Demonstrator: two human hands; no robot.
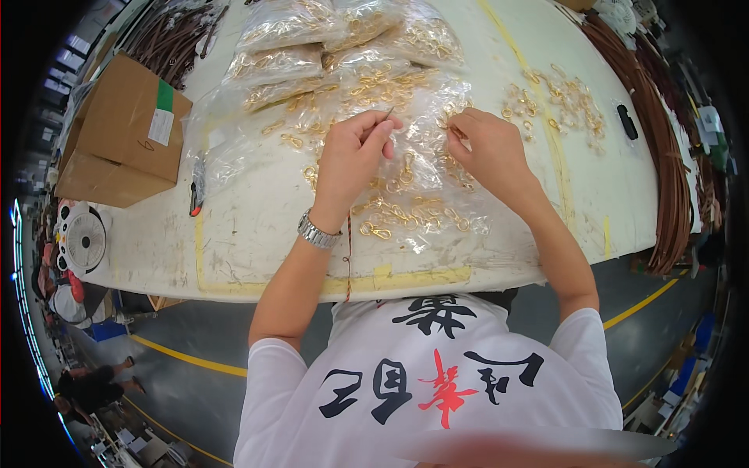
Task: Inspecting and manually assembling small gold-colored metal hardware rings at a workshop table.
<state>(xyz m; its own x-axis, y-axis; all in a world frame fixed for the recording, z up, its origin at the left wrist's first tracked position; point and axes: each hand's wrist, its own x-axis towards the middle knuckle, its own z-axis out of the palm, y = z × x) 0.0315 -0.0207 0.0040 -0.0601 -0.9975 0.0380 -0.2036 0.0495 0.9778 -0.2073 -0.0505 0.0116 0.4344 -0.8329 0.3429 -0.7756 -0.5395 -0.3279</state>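
Note:
My left hand (357, 156), with a metal watch (317, 231) on its wrist, is closed. A thin dark tip pokes out between its thumb and forefinger; the rest is hidden. My right hand (488, 144) is also closed, fingertips pinched beside gold-coloured metal; whether they grip a piece of it I cannot make out. Beneath both hands lie clear plastic bags and loose gold snap hooks (379, 231), several of them nearest me. A thin red-and-dark cord (349, 261) hangs over the table edge below my left wrist.
Filled clear bags of hooks (285, 66) are stacked at the back. At left stand a cardboard box (117, 136), a cutter knife (196, 195) and a small white fan (82, 236). More hooks (573, 101), a black object (626, 122) and brown straps (667, 164) lie right.

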